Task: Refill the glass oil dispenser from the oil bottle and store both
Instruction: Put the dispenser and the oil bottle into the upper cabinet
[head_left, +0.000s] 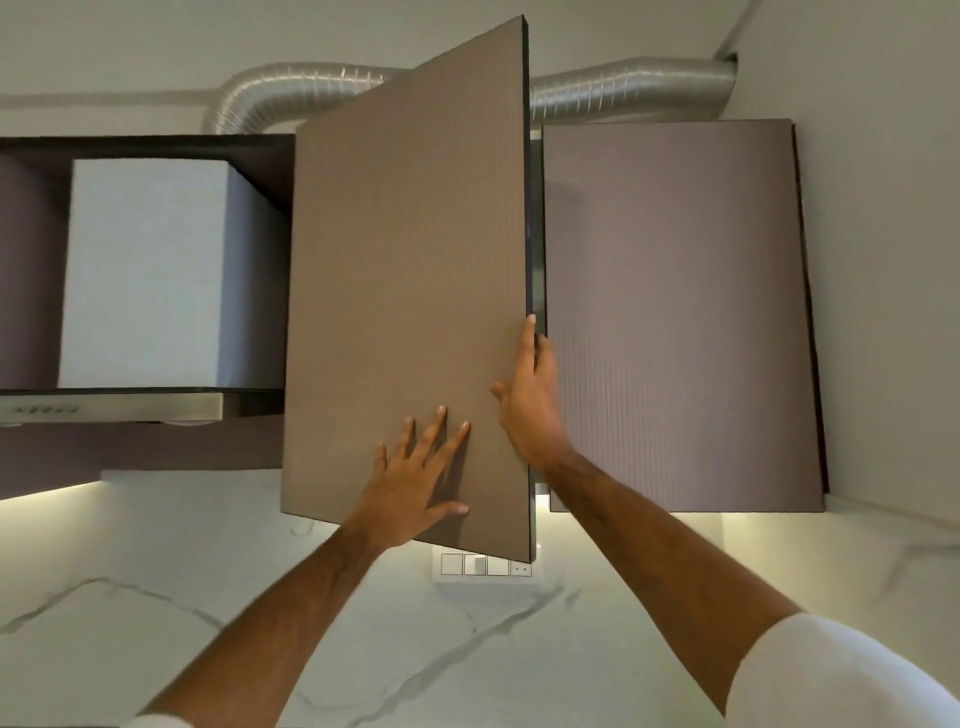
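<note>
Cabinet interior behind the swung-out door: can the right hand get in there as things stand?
Probably yes. The right hand already curls round the free edge of the open door, beside the gap. The left hand lies flat on the door's face. What is inside cannot be seen.

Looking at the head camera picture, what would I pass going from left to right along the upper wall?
Range hood → open cupboard door, with the left hand flat on it → right hand on the door's edge → closed cupboard door.
</note>
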